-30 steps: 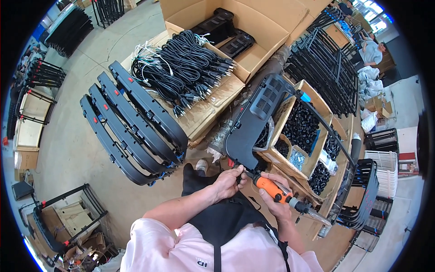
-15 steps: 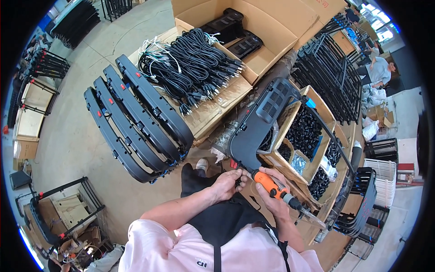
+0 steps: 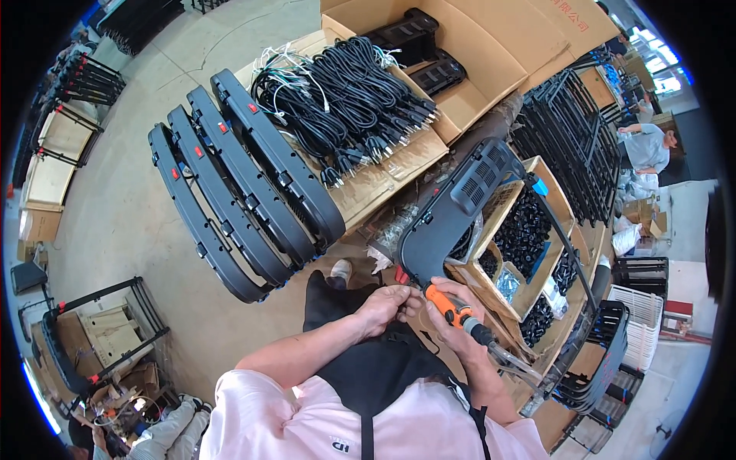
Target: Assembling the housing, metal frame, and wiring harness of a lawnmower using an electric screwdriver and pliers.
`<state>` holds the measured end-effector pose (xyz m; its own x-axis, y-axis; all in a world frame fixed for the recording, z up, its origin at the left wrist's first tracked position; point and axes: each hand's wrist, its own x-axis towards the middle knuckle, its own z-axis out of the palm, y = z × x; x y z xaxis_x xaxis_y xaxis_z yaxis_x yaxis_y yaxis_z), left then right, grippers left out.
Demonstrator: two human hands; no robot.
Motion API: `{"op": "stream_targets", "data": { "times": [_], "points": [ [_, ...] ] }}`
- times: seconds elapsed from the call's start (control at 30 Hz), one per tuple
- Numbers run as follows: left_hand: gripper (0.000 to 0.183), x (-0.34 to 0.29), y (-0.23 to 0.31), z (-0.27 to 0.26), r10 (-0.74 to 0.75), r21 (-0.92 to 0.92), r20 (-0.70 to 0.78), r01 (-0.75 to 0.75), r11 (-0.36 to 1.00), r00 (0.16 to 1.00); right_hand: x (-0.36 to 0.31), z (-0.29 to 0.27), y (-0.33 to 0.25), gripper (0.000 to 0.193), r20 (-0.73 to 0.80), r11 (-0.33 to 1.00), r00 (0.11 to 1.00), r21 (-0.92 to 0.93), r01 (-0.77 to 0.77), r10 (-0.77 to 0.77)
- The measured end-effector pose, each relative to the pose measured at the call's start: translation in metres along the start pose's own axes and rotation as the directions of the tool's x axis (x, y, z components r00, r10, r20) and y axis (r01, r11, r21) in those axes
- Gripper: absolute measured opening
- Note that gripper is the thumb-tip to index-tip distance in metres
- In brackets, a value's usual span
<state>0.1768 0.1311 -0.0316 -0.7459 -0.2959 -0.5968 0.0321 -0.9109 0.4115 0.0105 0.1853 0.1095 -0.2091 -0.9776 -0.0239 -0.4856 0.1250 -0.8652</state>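
Note:
My right hand point(image 3: 451, 331) is wrapped round an orange power screwdriver point(image 3: 445, 302) with a dark rear end and a clear hose. Its front end points up and left, toward the near edge of a black plastic housing point(image 3: 429, 239). That housing has a vented raised block and a red piece point(image 3: 401, 275) at its near corner. Close to the driver's tip, my left hand point(image 3: 386, 307) is closed in a pinch; what lies between its fingertips is too small to tell.
Several curved black frames point(image 3: 264, 165) stand at left beside a bundle of black power cords point(image 3: 360, 96) on cardboard. An open carton point(image 3: 491, 46) holds black parts. A wooden tray point(image 3: 529, 307) of small black pieces and screws is at right. Dark frames point(image 3: 571, 130) are stacked beyond.
The whole view has shifted, so the bench and its contents sit further right. My left fingers have turned slightly and stay near the driver's tip. The right hand keeps hold of the screwdriver.

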Motion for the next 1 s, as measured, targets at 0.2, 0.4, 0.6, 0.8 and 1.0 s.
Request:
{"op": "stream_targets", "data": {
  "times": [0.2,0.4,0.6,0.8,1.0],
  "points": [
    [0.034,-0.011,0.021,0.014,-0.010,0.009,-0.034,0.011,1.000,0.999,0.008,-0.001,-0.004,0.033,0.020,1.000,1.000,0.008,-0.020,0.020],
    [0.029,-0.003,0.012,0.001,0.002,-0.042,-0.027,-0.003,0.999,1.000,0.006,0.003,0.000,0.034,0.019,1.000,1.000,0.000,-0.006,0.006],
    [0.023,0.001,0.022,0.007,-0.033,-0.197,-0.082,0.016,0.980,0.996,0.009,0.000,-0.016,0.035,0.010,0.988,0.988,-0.024,-0.151,0.151],
    [0.024,0.016,0.046,0.021,0.006,-0.359,-0.094,-0.040,0.933,0.996,0.004,-0.027,-0.017,0.051,-0.105,0.954,0.988,0.290,-0.079,0.114],
    [0.024,0.036,0.054,0.030,0.013,-0.467,-0.055,-0.037,0.883,0.998,0.013,-0.028,-0.011,0.049,-0.153,0.952,0.984,0.305,-0.040,0.090]
  ]
}}
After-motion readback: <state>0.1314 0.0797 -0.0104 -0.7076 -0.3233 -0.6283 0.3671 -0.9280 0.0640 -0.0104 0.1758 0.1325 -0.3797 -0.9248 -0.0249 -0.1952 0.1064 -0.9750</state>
